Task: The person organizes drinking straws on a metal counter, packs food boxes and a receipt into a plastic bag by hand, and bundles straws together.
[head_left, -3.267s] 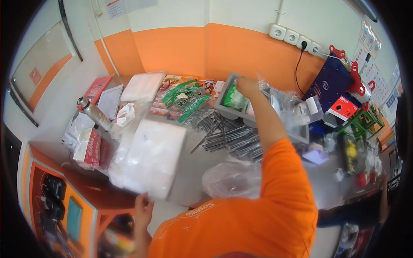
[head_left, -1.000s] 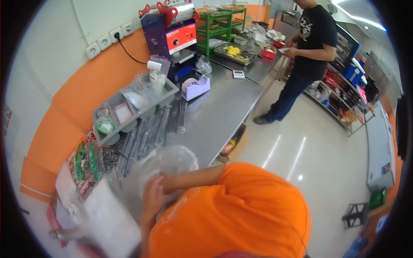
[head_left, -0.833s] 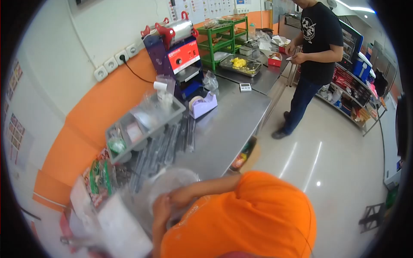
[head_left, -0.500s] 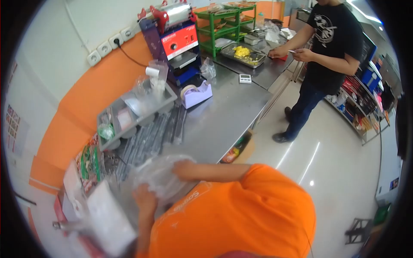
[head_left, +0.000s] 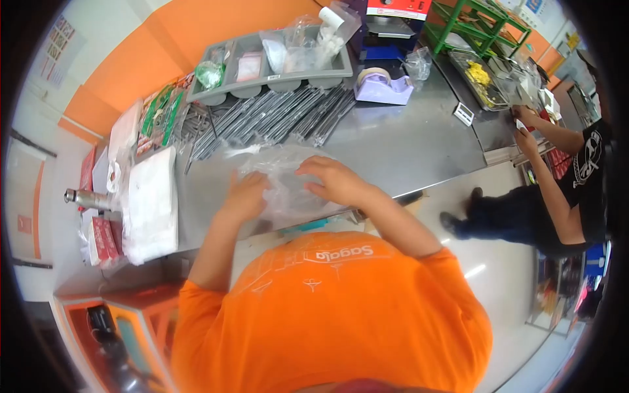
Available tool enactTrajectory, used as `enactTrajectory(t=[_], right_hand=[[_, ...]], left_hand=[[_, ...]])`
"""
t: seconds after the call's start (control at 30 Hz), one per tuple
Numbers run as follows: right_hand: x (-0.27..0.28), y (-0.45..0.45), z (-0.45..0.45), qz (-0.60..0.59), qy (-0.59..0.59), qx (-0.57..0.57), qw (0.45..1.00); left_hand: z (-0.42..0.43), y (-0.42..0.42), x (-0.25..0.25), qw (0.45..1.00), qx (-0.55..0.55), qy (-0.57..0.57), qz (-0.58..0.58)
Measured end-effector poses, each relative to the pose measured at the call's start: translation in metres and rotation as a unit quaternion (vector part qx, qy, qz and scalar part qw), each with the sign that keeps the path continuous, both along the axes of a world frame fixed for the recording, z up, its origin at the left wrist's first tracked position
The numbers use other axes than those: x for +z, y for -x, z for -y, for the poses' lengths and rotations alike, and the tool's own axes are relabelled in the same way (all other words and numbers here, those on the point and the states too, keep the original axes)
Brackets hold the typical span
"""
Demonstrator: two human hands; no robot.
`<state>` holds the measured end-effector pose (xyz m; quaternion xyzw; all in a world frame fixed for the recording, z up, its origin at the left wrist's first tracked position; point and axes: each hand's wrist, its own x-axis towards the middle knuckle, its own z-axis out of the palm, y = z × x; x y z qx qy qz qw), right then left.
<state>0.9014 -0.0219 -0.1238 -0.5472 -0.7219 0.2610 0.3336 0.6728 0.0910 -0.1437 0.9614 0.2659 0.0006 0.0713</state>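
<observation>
Plastic bag point(head_left: 285, 187), clear and crumpled, under both hands on a steel table point(head_left: 419, 141).
Nearest, the left hand point(head_left: 247, 196) touches the bag's left side, its grip impossible to tell; the right hand point(head_left: 334, 182), thumb and fingers apart, lies at its right. Left of the left hand, a white stack point(head_left: 152, 203); beyond both hands, dark slender sticks point(head_left: 275, 118), then a grey divided tray point(head_left: 259, 85); beyond the right hand, a lilac tape dispenser point(head_left: 383, 92).

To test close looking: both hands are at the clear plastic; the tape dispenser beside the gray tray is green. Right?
Not green: the head view shows a purple tape dispenser beside the gray tray. The left hand and right hand are at the plastic.
</observation>
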Motion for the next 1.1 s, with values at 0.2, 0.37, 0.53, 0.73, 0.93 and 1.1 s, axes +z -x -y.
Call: enactTrajectory(t=[0.2,0.37,0.53,0.73,0.93,1.1], right_hand=[[-0.038,0.029,-0.007,0.255,-0.052,-0.076,0.962],[-0.053,0.034,-0.019,0.306,-0.073,-0.034,0.949],[-0.054,-0.001,-0.020,0.323,-0.016,0.077,0.943],[-0.021,-0.006,-0.032,0.360,0.133,0.116,0.916],[-0.012,0.013,-0.035,0.174,-0.036,0.119,0.977],[-0.041,0.010,-0.036,0.336,0.002,0.016,0.942]], left_hand=[[0.012,0.004,0.050,0.974,0.124,0.082,0.174],[0.053,-0.024,-0.003,0.988,0.097,0.020,0.115],[0.009,0.011,-0.035,0.980,0.117,-0.138,-0.086],[0.010,0.007,-0.031,0.984,0.086,-0.112,-0.107],[0.016,0.001,-0.002,0.993,0.074,-0.004,-0.091],[0.013,0.000,-0.013,0.971,-0.027,-0.224,-0.073]])
